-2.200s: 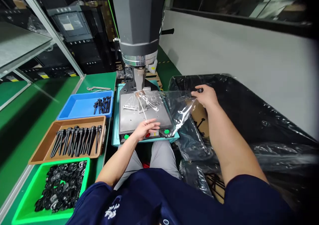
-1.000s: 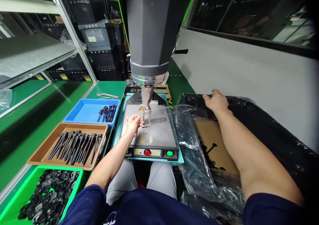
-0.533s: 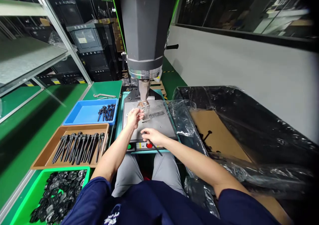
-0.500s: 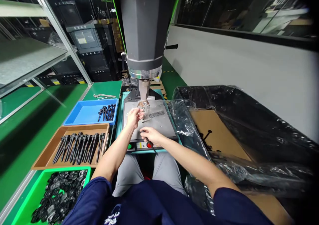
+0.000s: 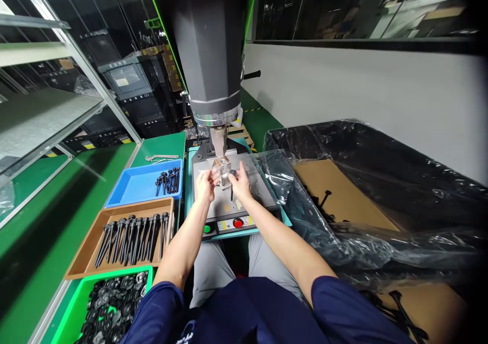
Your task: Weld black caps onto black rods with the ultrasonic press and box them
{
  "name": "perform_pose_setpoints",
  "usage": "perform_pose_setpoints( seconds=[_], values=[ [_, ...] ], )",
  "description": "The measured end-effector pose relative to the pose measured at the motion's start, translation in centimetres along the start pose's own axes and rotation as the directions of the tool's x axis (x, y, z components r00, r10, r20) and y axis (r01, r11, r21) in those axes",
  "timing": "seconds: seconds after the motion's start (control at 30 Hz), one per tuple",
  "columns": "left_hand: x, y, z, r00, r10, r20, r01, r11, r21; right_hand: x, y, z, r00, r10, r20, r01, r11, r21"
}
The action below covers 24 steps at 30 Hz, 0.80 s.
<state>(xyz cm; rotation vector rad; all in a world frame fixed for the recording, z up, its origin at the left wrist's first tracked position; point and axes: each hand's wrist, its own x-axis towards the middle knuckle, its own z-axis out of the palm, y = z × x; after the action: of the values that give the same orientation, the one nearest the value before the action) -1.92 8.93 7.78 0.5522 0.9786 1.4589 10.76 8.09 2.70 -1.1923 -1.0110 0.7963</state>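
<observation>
Both hands meet at the small metal fixture (image 5: 222,167) on the grey plate (image 5: 251,194) of the press machine (image 5: 211,54), right under its horn (image 5: 217,139). My left hand (image 5: 206,184) pinches at the fixture's left side; what its fingers hold is too small to make out. On the fixture's right, my right hand (image 5: 240,184) is closed on a thin black pin (image 5: 232,181) whose shaft points down.
Left of the machine lie a blue tray (image 5: 133,186) with a few black pins, a brown tray (image 5: 91,247) with several long black pins, and a green bin (image 5: 76,313) of black parts. A plastic-lined cardboard box (image 5: 343,196) sits to the right. Green and red buttons line the machine front.
My right hand came back from the box on the right with a black pin and rose from the machine's front edge to the fixture. The left hand stayed at the fixture.
</observation>
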Motion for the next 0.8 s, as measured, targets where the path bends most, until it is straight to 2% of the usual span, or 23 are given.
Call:
perform_pose_setpoints(
  seconds=[0.07, 0.1, 0.2, 0.3, 0.47, 0.53, 0.63, 0.73, 0.8],
  values=[
    [0.1, -0.2, -0.1, 1.000, 0.012, 0.004, -0.012, 1.000, -0.014, -0.1, 0.5, -0.5, 0.999, -0.045, -0.029, 0.045, 0.999, -0.007],
    [0.1, -0.3, -0.1, 1.000, 0.013, 0.003, -0.013, 1.000, -0.023, -0.2, 0.9, -0.5, 1.000, -0.023, -0.018, 0.023, 1.000, -0.002],
    [-0.1, -0.3, 0.1, 1.000, 0.001, -0.006, -0.001, 0.999, -0.049, -0.5, 2.0, -0.1, 0.976, 0.196, 0.095, -0.205, 0.974, 0.096],
    [-0.3, 0.2, 0.4, 1.000, -0.011, 0.009, 0.011, 0.998, -0.066, -0.5, 2.5, 0.5, 0.915, 0.354, 0.195, -0.399, 0.864, 0.306],
    [-0.7, 1.6, 0.5, 0.999, 0.005, -0.032, -0.007, 0.998, -0.066, -0.3, 2.7, 0.2, 0.844, 0.509, 0.169, -0.499, 0.632, 0.593],
    [-0.9, 2.1, 0.5, 0.999, 0.018, -0.035, -0.021, 0.998, -0.064, -0.5, 2.7, -0.8, 0.845, 0.505, 0.175, -0.479, 0.573, 0.665],
    [-1.1, 2.3, 0.3, 0.999, 0.025, -0.024, -0.026, 0.998, -0.055, -1.1, 2.5, -2.9, 0.889, 0.402, 0.218, -0.421, 0.532, 0.735],
    [-1.1, 2.0, 0.0, 0.999, 0.028, -0.025, -0.029, 0.999, -0.040, -1.6, 2.2, -4.4, 0.923, 0.285, 0.257, -0.377, 0.542, 0.751],
    [-1.1, 1.7, -0.2, 0.999, 0.039, -0.025, -0.040, 0.999, -0.035, -1.7, 1.9, -4.6, 0.903, 0.276, 0.329, -0.429, 0.559, 0.709]
  ],
)
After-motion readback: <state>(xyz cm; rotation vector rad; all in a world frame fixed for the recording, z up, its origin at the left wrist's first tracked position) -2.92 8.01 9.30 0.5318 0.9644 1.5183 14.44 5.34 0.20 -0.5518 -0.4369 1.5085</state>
